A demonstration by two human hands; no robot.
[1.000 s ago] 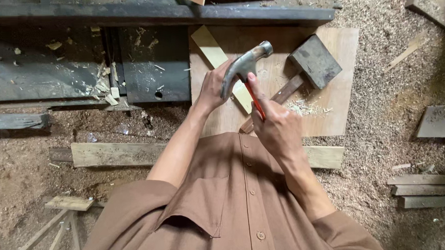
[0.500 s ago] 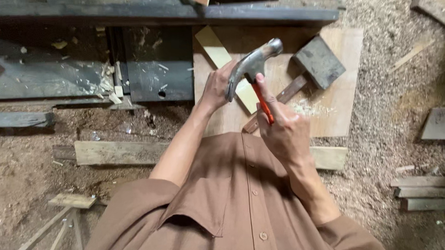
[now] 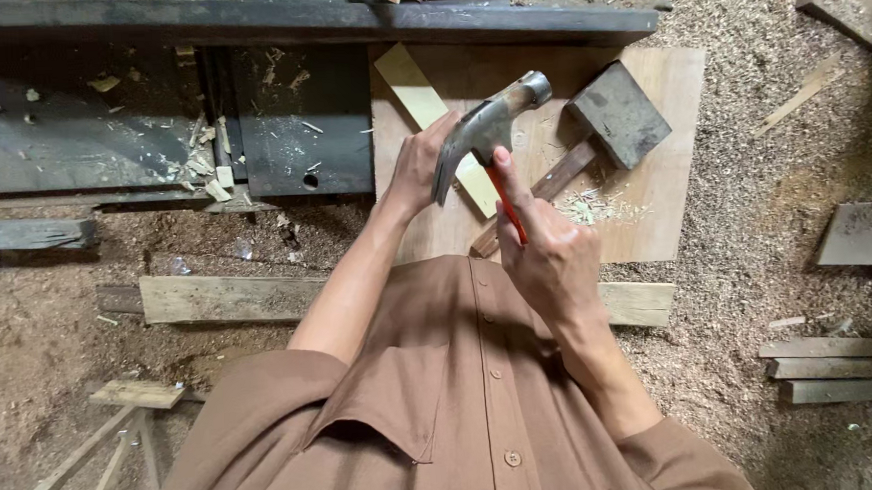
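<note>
Hammer (image 3: 485, 125), clenched by its red handle in the right hand (image 3: 544, 255), has tipped slightly higher over the plywood board (image 3: 663, 166) while the left hand (image 3: 418, 167) grasps the pale strip (image 3: 430, 113) beneath.

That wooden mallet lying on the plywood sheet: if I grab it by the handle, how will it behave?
The wooden mallet probably feels head-heavy: its block head looks far bulkier than its thin handle. It looks stiff. Its flat-sided head should keep it from rolling on the plywood sheet.
</note>
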